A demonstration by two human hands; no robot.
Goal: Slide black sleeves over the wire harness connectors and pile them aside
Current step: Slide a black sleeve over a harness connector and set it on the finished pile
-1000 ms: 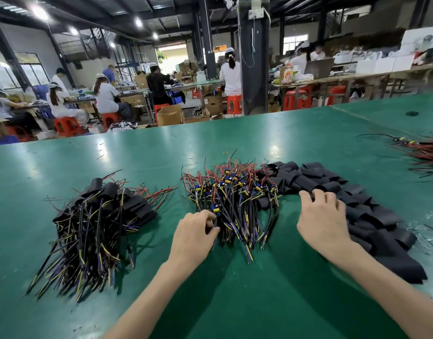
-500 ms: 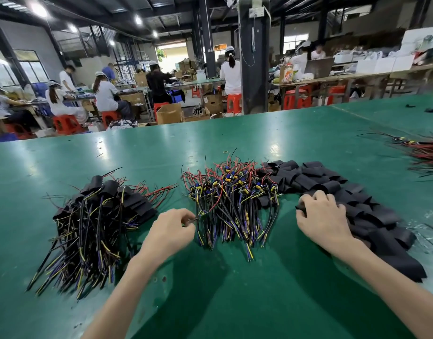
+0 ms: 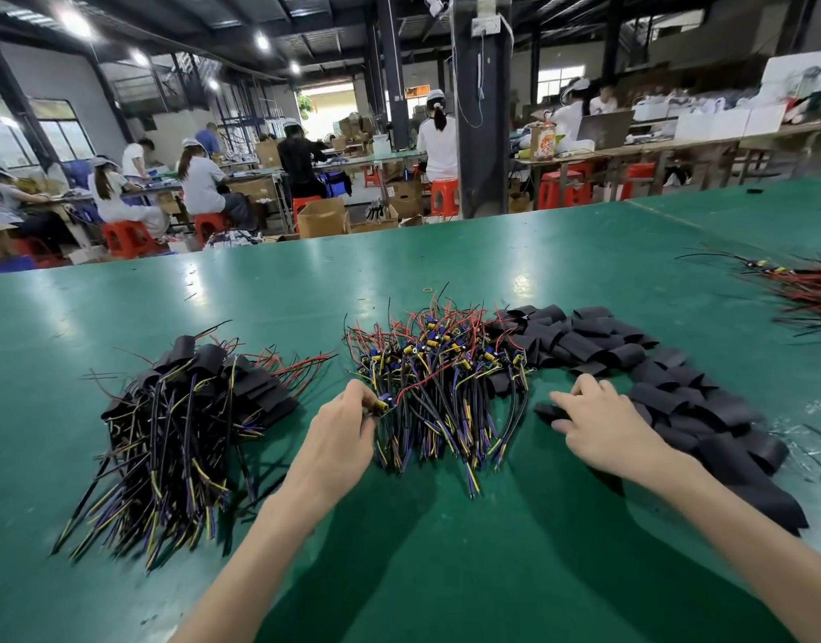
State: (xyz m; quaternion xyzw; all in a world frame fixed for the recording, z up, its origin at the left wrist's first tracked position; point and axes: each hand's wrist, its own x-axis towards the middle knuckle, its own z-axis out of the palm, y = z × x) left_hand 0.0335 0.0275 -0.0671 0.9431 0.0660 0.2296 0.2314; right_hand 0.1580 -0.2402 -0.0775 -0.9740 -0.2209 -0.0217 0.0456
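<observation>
Green matting covers the bench. Behind it is a workshop where people sit on red stools, too small and overlapped to count surely.

Two grips work near the front edge. The left grip pinches one yellow-and-blue connector between thumb and fingertips. The connector's wires run straight into the tangle and cannot be followed. The right grip pinches a single black sleeve between thumb and forefinger, and the sleeve's right end is hidden beneath the fingers.

Three heaps lie around the grips:
- **Between the grips:** the heap of bare harnesses, touching the left grip's fingertips.
- **Out to the left of the left grip, apart from it:** the heap of sleeved harnesses, with black covers at the far end and wire tails fanned toward the person.
- **Beyond and to the right of the right grip:** the spare sleeves, curving round it, with the nearest ones partly covered by the wrist.

A fourth bundle of red and black wire lies well off to the right, cut by the frame edge. The pieces in every heap overlap too thickly to count.
</observation>
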